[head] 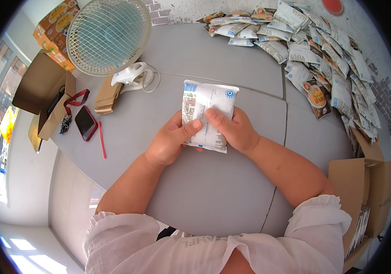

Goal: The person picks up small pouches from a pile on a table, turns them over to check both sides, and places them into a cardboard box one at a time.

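Note:
A white printed packet (209, 96) is held in front of me above the grey table, its text side facing up. My left hand (173, 138) grips its lower left edge, thumb lying on the face and fingers mostly hidden beneath. On the opposite edge my right hand (238, 132) holds the same packet, with its thumb pressed near the middle. Blue marks show at two of the packet's corners. The packet looks sealed, and its underside is hidden from view.
A large heap of similar packets (301, 51) curves around the back right. An open cardboard box (346, 185) stands at right. Leftward are a fan (108, 37), flattened brown cardboard (108, 96), a smartphone (86, 123), a red pen (102, 140) and another open box (56, 113) on the grey table (212, 191).

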The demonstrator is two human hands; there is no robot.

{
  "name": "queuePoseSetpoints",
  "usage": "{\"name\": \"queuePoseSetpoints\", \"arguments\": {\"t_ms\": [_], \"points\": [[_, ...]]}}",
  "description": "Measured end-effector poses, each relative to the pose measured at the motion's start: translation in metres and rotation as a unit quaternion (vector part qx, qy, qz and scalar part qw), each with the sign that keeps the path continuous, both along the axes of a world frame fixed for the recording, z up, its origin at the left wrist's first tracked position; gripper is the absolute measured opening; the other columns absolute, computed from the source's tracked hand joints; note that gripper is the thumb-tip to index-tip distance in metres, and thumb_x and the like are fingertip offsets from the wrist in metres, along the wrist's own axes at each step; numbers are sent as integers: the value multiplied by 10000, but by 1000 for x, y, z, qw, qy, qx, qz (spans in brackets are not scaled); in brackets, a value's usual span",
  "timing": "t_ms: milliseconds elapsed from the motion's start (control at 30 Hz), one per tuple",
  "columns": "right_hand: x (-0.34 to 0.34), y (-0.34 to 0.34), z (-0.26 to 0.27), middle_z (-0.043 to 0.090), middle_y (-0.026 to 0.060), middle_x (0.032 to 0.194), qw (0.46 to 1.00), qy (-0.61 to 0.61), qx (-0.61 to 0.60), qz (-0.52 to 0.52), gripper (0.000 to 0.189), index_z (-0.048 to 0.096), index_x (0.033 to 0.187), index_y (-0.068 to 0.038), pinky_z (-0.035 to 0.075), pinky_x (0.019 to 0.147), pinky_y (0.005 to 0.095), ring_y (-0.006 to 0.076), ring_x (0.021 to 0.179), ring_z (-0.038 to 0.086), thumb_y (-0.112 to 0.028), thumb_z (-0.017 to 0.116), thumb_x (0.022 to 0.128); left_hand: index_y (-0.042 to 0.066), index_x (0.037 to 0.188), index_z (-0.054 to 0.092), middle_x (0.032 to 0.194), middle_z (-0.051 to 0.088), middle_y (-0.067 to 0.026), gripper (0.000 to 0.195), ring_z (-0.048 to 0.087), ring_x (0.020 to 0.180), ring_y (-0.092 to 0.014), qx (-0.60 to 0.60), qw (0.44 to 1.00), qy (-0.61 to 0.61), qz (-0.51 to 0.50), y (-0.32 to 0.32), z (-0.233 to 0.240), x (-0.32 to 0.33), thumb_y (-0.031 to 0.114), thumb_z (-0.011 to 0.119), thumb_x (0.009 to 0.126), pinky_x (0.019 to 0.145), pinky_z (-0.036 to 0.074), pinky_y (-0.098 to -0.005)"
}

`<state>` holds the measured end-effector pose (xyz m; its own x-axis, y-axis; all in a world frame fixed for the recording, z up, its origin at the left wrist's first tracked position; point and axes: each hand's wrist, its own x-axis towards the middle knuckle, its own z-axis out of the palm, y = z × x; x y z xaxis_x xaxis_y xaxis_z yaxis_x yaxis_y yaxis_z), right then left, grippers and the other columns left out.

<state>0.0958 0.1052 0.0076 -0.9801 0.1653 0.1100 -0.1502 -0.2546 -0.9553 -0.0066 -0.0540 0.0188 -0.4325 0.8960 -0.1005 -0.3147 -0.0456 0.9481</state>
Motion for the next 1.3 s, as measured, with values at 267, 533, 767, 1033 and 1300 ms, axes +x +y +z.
{"name": "queuePoseSetpoints", "arguments": {"t_ms": [267, 533, 767, 1033, 1300], "points": [[-12, 10, -8, 639, 74, 1018, 995, -62, 68, 36, 496, 577, 1194, -26, 520, 644, 277, 137, 854, 624, -389, 676, 870, 14, 1180, 543, 1071, 645, -69, 279, 615, 963, -159, 44, 998, 26, 43, 2, -5, 2, 180, 580, 959, 820, 514, -321], [-16, 16, -11, 636, 78, 1049, 995, -81, 22, 59, 536, 564, 1214, -32, 533, 734, 303, 160, 915, 627, -443, 646, 880, -1, 1209, 519, 1117, 623, -94, 362, 602, 1005, -180, 2, 999, 7, 51, 5, -8, 2, 245, 587, 953, 843, 508, -338], [-18, 7, -7, 614, 93, 1138, 996, -74, -28, 30, 564, 545, 1236, -13, 490, 886, 330, 175, 1032, 599, -475, 584, 915, -26, 1302, 450, 1208, 572, -147, 661, 547, 1140, -228, 23, 999, -11, 43, 3, -6, -3, 527, 509, 944, 973, 443, -372], [-18, 3, -11, 621, 68, 1108, 986, -131, 104, 1, 551, 558, 1224, -29, 500, 817, 305, 148, 964, 606, -477, 584, 905, -26, 1282, 476, 1183, 581, -137, 688, 569, 1094, -224, -33, 994, 17, 107, 10, -10, -5, 561, 521, 926, 936, 469, -348], [-2, -28, 8, 615, 77, 1132, 991, -105, 88, -14, 541, 504, 1288, -33, 490, 852, 315, 172, 995, 605, -370, 648, 890, 13, 1188, 536, 1091, 609, -66, 410, 594, 951, -132, 45, 979, 108, 165, 4, -31, -14, 372, 509, 992, 813, 497, -279]]}}
